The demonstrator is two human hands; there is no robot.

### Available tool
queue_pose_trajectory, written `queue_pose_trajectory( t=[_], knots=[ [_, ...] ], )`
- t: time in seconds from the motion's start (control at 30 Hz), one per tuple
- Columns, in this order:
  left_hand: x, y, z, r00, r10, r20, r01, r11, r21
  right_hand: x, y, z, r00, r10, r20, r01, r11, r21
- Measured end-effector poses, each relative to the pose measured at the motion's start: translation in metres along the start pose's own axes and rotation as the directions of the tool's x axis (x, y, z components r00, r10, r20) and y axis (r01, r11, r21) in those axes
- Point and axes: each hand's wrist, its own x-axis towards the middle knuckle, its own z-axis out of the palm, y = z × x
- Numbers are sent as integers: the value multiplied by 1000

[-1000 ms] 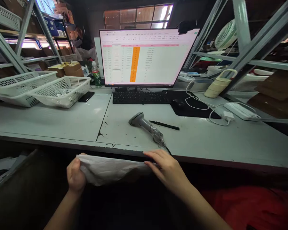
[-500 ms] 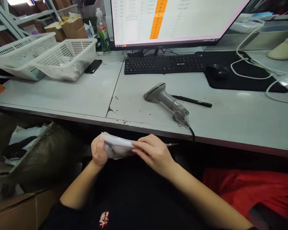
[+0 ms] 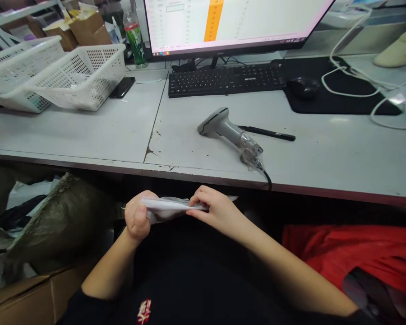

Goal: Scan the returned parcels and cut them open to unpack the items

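Head view: the person's two hands are in front of the counter (image 3: 176,153), close to its front edge and just apart from each other, both clamped on one thin white packet (image 3: 167,206); the left hand (image 3: 138,216) is closed round the packet's left end, its thumb pressed on the side towards the camera; the right hand (image 3: 216,210) pinches the packet farther right, thumb below and fingers above; a pale tip shows beyond the right hand's knuckles (whether it belongs to the same packet cannot be told). The packet lies roughly level between the hands, its pale edge turned to the camera, over the person's dark shirt (image 3: 189,280); what it may contain is hidden.

On the counter, a grey handheld scanner (image 3: 225,128) lies tilted, clear wrapping about its handle, its black cord running to the front edge; a black pen (image 3: 267,132) lies just beside it; behind them are a black keyboard (image 3: 223,82) and, to the right, a mouse (image 3: 302,87) on a dark pad (image 3: 320,104); the monitor (image 3: 253,22) stands at the back. To the left, a black phone (image 3: 122,87) lies next to a white perforated basket (image 3: 99,92); a bottle (image 3: 137,47) stands behind; red cloth (image 3: 358,253) lies lower right.
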Motion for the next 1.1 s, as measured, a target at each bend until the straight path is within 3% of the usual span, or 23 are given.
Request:
queue_pose_trajectory(
  t=[0.23,0.4,0.47,0.53,0.57,0.6,0.67,0.73,0.8,0.87,0.93,1.0,1.07,1.1],
  knots=[
    [-2,0,-4,997,74,-18,-74,996,-45,-2,0,-4,997,-17,72,13,999,50],
    [-3,-2,-10,993,111,30,-107,987,-121,-6,3,6,992,-118,-37,113,986,-124],
    [3,0,-22,996,74,47,-67,987,-147,-9,4,11,974,-211,-89,181,948,-263],
    [18,8,-37,987,-73,141,94,984,-153,-11,3,15,946,-314,-81,265,893,-365],
    [28,14,-44,955,-171,241,205,971,-124,-12,2,17,930,-363,-55,314,864,-393],
    [38,20,-49,894,-261,364,302,952,-58,-12,0,19,913,-407,-22,363,837,-410],
    [56,33,-51,720,-373,585,336,925,177,-13,-3,23,875,-483,38,450,782,-431],
    [66,41,-40,602,-402,690,155,906,393,-13,-7,27,835,-546,72,518,733,-442],
    [68,42,-23,545,-373,751,-60,876,478,-13,-10,30,809,-583,79,557,716,-421],
    [67,38,-9,505,-324,800,-190,862,469,-15,-11,30,811,-577,95,565,730,-385],
    [67,34,-5,534,-294,792,-234,850,473,-20,-12,27,844,-517,142,533,779,-330],
    [72,31,-10,637,-287,716,-215,826,521,-28,-13,20,872,-421,250,475,851,-223],
    [76,30,-20,723,-292,627,-166,806,568,-36,-16,12,861,-326,389,388,917,-90],
    [77,29,-23,742,-296,601,-154,798,583,-39,-17,8,845,-289,450,342,939,-40]
  ],
)
